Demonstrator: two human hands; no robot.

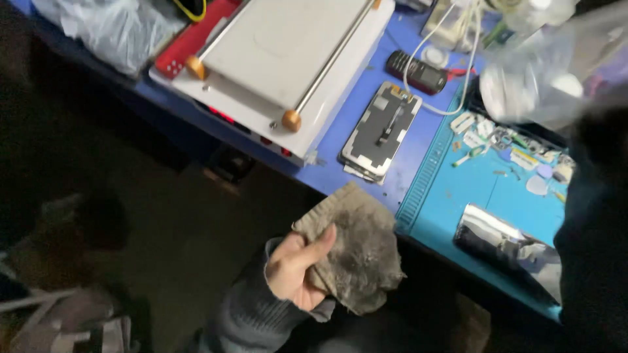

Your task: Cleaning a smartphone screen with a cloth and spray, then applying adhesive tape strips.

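My left hand (294, 269) is shut on a dirty grey-brown cloth (360, 252), thumb pressed on its top, just in front of the table's near edge. A grey knit sleeve covers the wrist. At the right edge a dark sleeve (592, 229) rises toward a blurred clear plastic bag (543, 72); no hand shows there. A dismantled phone panel (383, 131) lies on the blue table beyond the cloth.
A white flat-topped machine (275, 59) with wooden-knobbed rods stands at the back left, a red box (190, 42) beside it. A small dark phone (415, 70) and white cable lie behind. A light-blue work mat (484, 196) holds small parts (510, 144) and a silver foil bag (504, 242).
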